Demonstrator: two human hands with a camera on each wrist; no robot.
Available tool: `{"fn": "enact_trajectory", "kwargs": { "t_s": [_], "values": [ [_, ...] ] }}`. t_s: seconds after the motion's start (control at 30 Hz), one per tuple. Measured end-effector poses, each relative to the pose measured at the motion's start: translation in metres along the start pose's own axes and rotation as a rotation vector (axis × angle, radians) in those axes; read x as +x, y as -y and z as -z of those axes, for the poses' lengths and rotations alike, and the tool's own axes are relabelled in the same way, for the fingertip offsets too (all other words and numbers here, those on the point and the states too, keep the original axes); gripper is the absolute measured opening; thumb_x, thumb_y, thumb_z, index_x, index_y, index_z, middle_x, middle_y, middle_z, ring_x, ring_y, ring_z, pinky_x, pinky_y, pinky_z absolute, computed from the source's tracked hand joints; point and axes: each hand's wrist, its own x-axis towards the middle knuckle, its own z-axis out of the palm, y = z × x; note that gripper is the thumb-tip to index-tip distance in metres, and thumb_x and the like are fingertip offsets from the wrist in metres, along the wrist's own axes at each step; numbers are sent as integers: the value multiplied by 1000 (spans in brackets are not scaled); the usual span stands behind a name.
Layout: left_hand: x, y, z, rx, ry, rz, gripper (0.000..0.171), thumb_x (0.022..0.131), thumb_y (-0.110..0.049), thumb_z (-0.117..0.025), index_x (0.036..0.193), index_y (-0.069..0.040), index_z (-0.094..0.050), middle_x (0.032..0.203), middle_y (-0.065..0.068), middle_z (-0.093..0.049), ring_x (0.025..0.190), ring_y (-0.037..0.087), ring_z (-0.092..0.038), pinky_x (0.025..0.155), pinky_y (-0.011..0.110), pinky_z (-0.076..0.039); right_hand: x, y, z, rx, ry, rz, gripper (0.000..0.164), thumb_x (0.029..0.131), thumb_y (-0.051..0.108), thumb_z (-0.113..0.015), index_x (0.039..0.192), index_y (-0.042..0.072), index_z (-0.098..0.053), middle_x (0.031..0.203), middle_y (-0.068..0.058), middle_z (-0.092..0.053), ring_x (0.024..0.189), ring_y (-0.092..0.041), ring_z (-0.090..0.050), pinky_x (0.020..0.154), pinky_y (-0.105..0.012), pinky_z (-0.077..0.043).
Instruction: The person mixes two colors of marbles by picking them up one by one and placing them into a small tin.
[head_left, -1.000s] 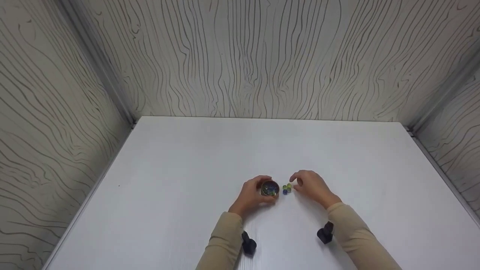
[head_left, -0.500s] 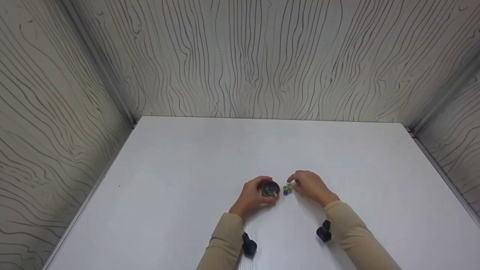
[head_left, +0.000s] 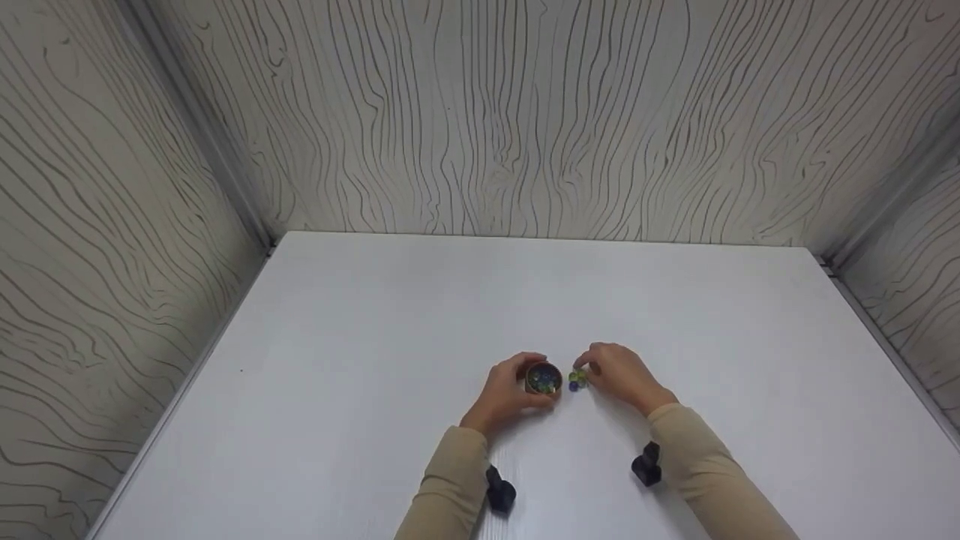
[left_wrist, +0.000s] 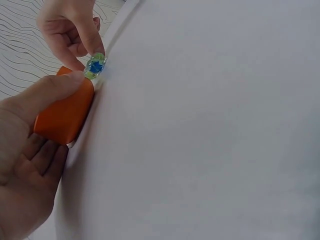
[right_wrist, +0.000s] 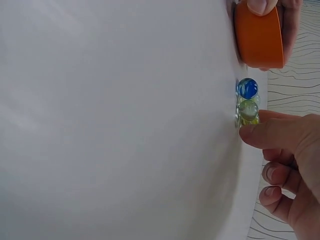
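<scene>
My left hand (head_left: 504, 388) grips a small round orange cup (right_wrist: 258, 37), with its thumb on one side and fingers round the other. Several blue and green glass marbles (head_left: 544, 381) lie inside the cup, seen from above in the head view. Just right of the cup, a tight cluster of marbles sits on the table, among them a blue marble (right_wrist: 248, 88) and a pale green marble (right_wrist: 248, 110). Thumb and index finger of my right hand (head_left: 619, 375) pinch a yellow-green marble (right_wrist: 250, 121) at the cluster's right edge; its other fingers are curled.
The white tabletop (head_left: 360, 322) spreads around both hands. Wood-grain panels (head_left: 480, 120) rise behind it and at the sides. A black wrist camera (head_left: 500, 495) sits by the left sleeve, another black camera (head_left: 646, 465) by the right.
My right hand has shifted slightly left, and its index finger and thumb have drawn in on the marble cluster. The left hand keeps holding the cup in nearly the same spot.
</scene>
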Motion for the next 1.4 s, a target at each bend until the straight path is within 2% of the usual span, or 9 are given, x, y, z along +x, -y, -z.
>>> {"fn": "enact_trajectory", "kwargs": {
  "t_s": [0.23,0.47,0.8,0.9,1.2,1.4],
  "values": [
    [-1,0,0,3,-2,4,63,71,-13,-84,128,-8,-58,121,8,-68,118,21,-62,108,32,-48,1,-1,1,6,17,-39,19,81,-1,-65,94,7,-76,76,-4,-63,68,-13,-47,69,-33,-50],
    [-1,-1,0,-9,-8,13,61,71,-12,-85,126,-7,-58,120,9,-68,117,23,-62,107,34,-48,0,-2,0,35,-9,-43,15,81,-1,-66,91,7,-75,74,-4,-60,69,-13,-46,68,-33,-49],
    [-2,-3,1,-5,1,9,63,71,-10,-84,127,-6,-57,122,9,-67,120,22,-61,109,32,-48,-1,-3,0,22,-4,-53,12,83,3,-68,92,7,-75,77,-4,-64,70,-13,-48,71,-36,-51],
    [-2,-4,1,2,2,22,63,71,-10,-84,128,-7,-57,123,8,-67,121,21,-60,110,31,-47,-1,-3,-1,22,-9,-56,12,83,3,-68,92,6,-75,77,-4,-64,70,-13,-47,71,-35,-51],
    [-2,-4,1,-3,-4,7,62,70,-9,-84,126,-6,-58,122,11,-67,120,24,-61,109,35,-48,-3,-1,3,43,-6,-58,15,84,1,-66,95,5,-74,80,-6,-65,73,-14,-50,75,-38,-53],
    [-1,-1,1,-30,-8,-31,62,69,-8,-85,125,-4,-58,120,12,-67,118,26,-62,107,31,-48,-2,2,8,33,-20,-43,17,81,-1,-67,96,4,-74,72,-3,-56,69,-13,-45,63,-28,-43]
  ]
}}
